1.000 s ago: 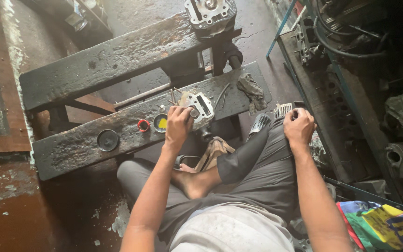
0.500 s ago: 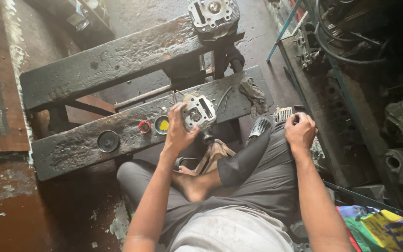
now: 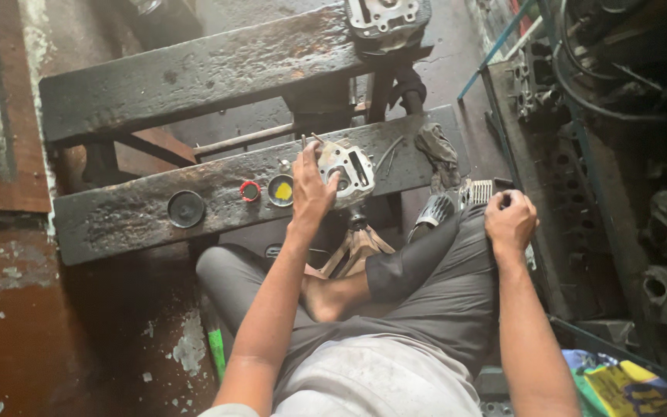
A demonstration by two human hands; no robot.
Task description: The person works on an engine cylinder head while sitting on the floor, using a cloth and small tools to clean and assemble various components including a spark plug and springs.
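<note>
Grimy concrete floor and two blackened wooden planks fill the workshop view, the nearer plank (image 3: 140,224) serving as a low tabletop in front of the seated person. On its right part sits a pale metal cylinder head (image 3: 347,171), tilted up on edge, and the left hand (image 3: 312,193) has its fingers wrapped over the casting's left side, grasping it. Half a second ago the same part lay a little lower under that hand; it now stands higher against the plank, and the view has drifted so the second cylinder head (image 3: 386,18) on the far plank (image 3: 194,73) is cut off by the top edge. The right hand (image 3: 510,222) rests clenched on the right knee; it may pinch something small, but nothing can be made out inside the fist. Just left of the held part lie three round pieces in a row: a yellow-centred cap (image 3: 280,190), a red ring (image 3: 250,191) and a dark disc (image 3: 186,208). A grey rag (image 3: 435,151) droops off the plank's right end, above a finned cylinder (image 3: 449,205) half hidden behind the knee. Dark engine parts (image 3: 658,232) crowd the right side, too shadowed to count, and a coloured wrapper (image 3: 619,382) is clipped by the lower corner.
</note>
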